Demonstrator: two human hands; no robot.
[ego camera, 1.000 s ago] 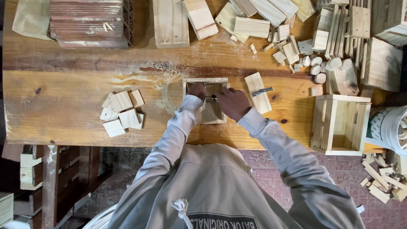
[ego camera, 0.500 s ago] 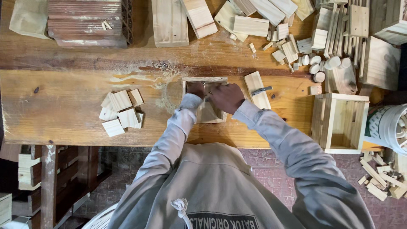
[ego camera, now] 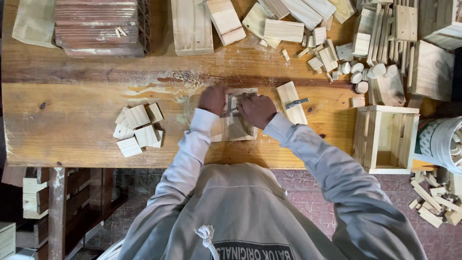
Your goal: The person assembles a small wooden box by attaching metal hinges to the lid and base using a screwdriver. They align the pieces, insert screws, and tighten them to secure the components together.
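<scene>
A light grey hooded sweatshirt (ego camera: 250, 212) is worn, seen from above. Long sleeves reach the wrists and end in ribbed cuffs; the left cuff (ego camera: 202, 117) appears paler than the rest of the sleeve. A white knotted drawcord (ego camera: 206, 236) hangs at the chest. Dark printed lettering is visible along the lower frame edge. Both hands, left hand (ego camera: 213, 99) and right hand (ego camera: 258, 110), are bare; no gloves, rings or watch are seen.
</scene>
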